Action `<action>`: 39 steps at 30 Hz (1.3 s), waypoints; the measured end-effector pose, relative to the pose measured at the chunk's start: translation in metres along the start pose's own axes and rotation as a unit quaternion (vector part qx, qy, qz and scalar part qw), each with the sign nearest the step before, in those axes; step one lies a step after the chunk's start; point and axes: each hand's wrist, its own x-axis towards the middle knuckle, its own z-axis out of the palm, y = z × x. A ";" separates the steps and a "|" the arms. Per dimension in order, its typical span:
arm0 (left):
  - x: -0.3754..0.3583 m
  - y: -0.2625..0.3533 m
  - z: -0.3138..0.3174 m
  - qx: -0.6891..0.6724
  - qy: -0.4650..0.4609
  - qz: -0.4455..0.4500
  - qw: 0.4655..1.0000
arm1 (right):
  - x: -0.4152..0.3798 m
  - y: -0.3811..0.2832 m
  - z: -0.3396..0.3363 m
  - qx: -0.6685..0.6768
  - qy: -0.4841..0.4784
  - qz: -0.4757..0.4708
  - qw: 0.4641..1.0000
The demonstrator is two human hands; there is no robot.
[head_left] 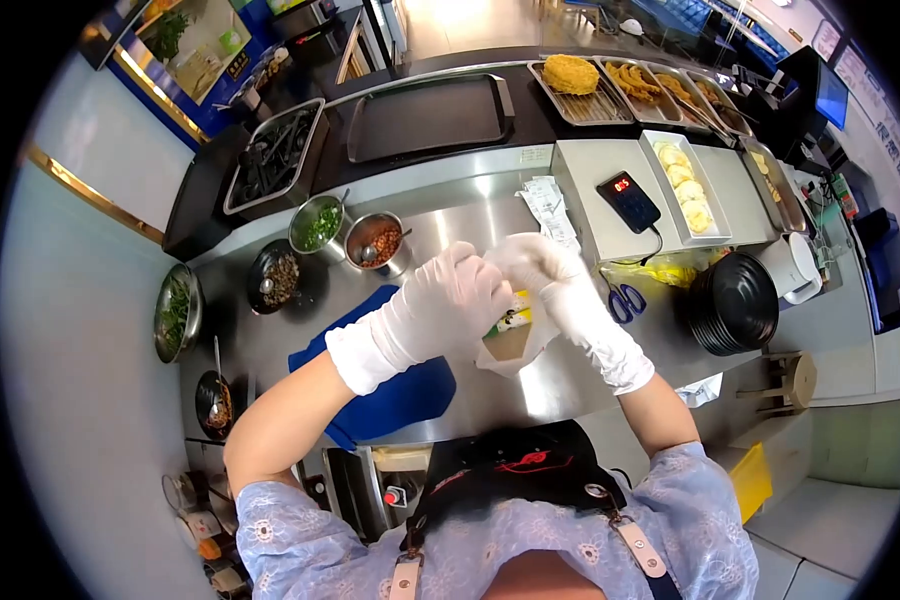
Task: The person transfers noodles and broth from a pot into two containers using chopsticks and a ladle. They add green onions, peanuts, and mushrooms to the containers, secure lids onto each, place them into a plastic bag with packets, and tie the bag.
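Both my hands wear white gloves and meet in the middle of the view, above the steel counter [470, 220]. My left hand [455, 300] is curled closed. My right hand [545, 275] is closed too, its fingers bent close to the left ones. They grip the top of a whitish plastic bag [522, 362], which hangs or stands just below them. A yellow, white and green packet [513, 315] and something brown show in the bag's opening. My fingertips are partly hidden. A blue cloth [395, 400] lies under my left forearm.
Steel pots of chopped greens [318, 228] and red-brown bits [375, 243] stand at the left. Scissors [626, 302], stacked black bowls [735, 300] and a timer [628, 200] are at the right. Behind are a black tray [425, 118] and trays of fried food [637, 85].
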 end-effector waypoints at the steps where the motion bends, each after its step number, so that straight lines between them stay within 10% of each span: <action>1: 0.001 -0.003 0.007 -0.014 0.080 0.039 0.996 | 0.001 0.013 0.002 0.019 0.007 -0.031 0.999; 5: 0.006 -0.023 0.032 -0.058 0.195 0.102 0.974 | 0.010 0.031 0.000 -0.099 -0.122 -0.078 0.985; 15: 0.016 -0.029 0.073 -0.132 0.169 0.064 0.975 | 0.003 0.023 0.001 0.066 -0.020 0.045 0.997; 17: 0.019 -0.026 0.075 -0.151 0.177 0.019 0.972 | -0.005 0.030 -0.007 -0.252 -0.041 -0.034 0.966; 20: 0.024 -0.026 0.076 -0.353 0.070 -0.157 0.920 | -0.015 0.050 -0.002 -0.486 0.025 -0.224 0.845; 22: 0.033 -0.047 0.093 -0.605 -0.267 -0.303 0.686 | -0.011 0.060 -0.008 -0.513 0.036 -0.230 0.826; 27: 0.056 -0.047 0.079 -0.560 -0.431 -0.149 0.692 | 0.012 0.053 -0.028 -0.531 0.066 -0.352 0.768; 30: 0.039 -0.038 0.126 -0.774 -0.232 -0.089 0.583 | 0.019 0.031 -0.042 -0.510 0.121 -0.275 0.806; 31: 0.035 -0.040 0.116 -0.825 -0.310 -0.203 0.427 | 0.022 0.038 -0.052 -0.453 0.146 -0.257 0.841; 34: 0.027 -0.026 0.109 -0.819 -0.229 -0.263 0.457 | 0.013 0.032 -0.059 -0.194 0.074 -0.147 0.967; 39: 0.038 -0.022 0.088 -0.775 -0.290 -0.380 0.414 | 0.010 0.033 -0.032 -0.149 0.032 -0.013 0.988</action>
